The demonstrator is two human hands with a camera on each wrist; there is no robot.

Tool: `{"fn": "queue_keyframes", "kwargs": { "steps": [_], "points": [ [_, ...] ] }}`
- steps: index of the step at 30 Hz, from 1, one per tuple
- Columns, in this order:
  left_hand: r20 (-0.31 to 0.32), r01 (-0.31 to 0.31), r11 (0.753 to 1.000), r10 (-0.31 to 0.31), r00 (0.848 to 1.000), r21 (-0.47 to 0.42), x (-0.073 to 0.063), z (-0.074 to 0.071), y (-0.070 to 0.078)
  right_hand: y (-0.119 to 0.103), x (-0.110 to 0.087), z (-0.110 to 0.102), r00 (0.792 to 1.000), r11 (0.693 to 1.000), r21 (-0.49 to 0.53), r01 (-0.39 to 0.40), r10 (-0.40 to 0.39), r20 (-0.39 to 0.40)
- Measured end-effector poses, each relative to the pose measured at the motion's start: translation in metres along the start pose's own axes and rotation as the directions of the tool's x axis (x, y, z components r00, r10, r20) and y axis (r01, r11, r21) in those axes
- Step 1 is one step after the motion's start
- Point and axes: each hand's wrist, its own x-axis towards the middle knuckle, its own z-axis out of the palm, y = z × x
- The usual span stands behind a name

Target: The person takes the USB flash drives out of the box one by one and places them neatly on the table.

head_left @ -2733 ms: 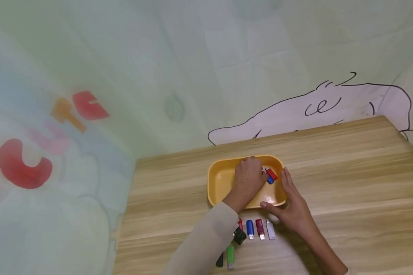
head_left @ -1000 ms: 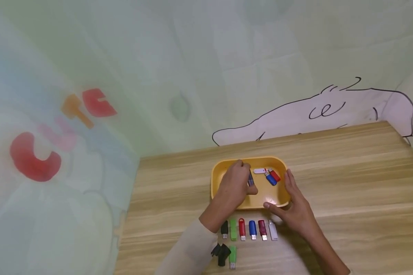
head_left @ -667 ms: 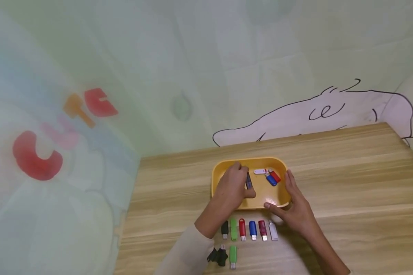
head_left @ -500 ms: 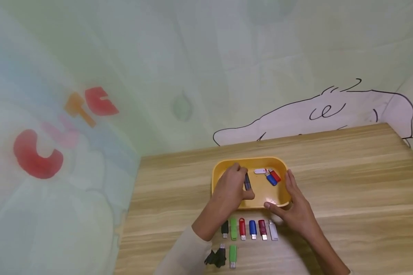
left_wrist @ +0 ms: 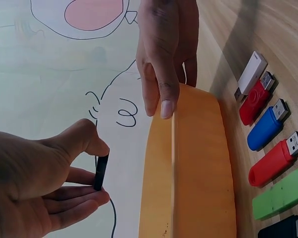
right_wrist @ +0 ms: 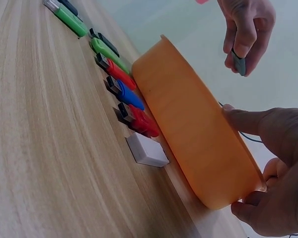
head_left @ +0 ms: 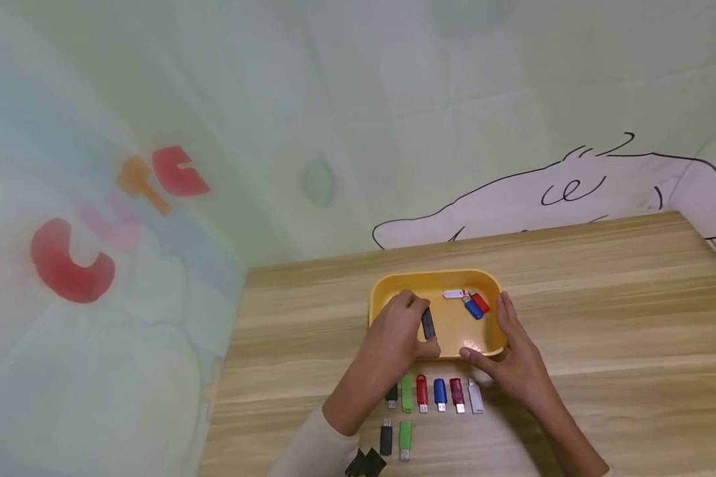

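My left hand [head_left: 396, 331] is over the left part of a yellow plastic tray [head_left: 453, 339], pinching a black USB flash drive [head_left: 427, 323] between thumb and fingertips. In the left wrist view the drive [left_wrist: 102, 171] stands on edge between them, above the tray rim. At the tray's right end, my right hand [head_left: 519, 368] holds the corner, thumb on the near rim and fingers round the side. Inside the tray lie a white drive [head_left: 454, 294], a red drive [head_left: 480, 303] and a blue drive [head_left: 473, 308], close together.
In front of the tray runs a row of several drives, from black to a red one [head_left: 422, 394], a blue one [head_left: 440, 395] and a white one [head_left: 475, 397]. Nearer me lie a black drive [head_left: 386, 438] and a green drive [head_left: 405, 440]. The wooden table [head_left: 620, 298] meets a printed backdrop.
My left hand has drawn left from the small pile, bringing the black drive with it, then shifted slightly nearer me. The white drive has come into view. My right hand keeps its place at the corner.
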Motion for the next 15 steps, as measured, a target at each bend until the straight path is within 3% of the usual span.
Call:
{"fn": "queue_keyframes", "kwargs": {
  "steps": [15],
  "points": [
    [0.007,-0.039,0.999,0.039,0.999,-0.031,-0.022,-0.003,-0.004,-0.001,-0.001,0.0,1.0,1.0,0.011,0.01,-0.01,-0.008]
  ]
}}
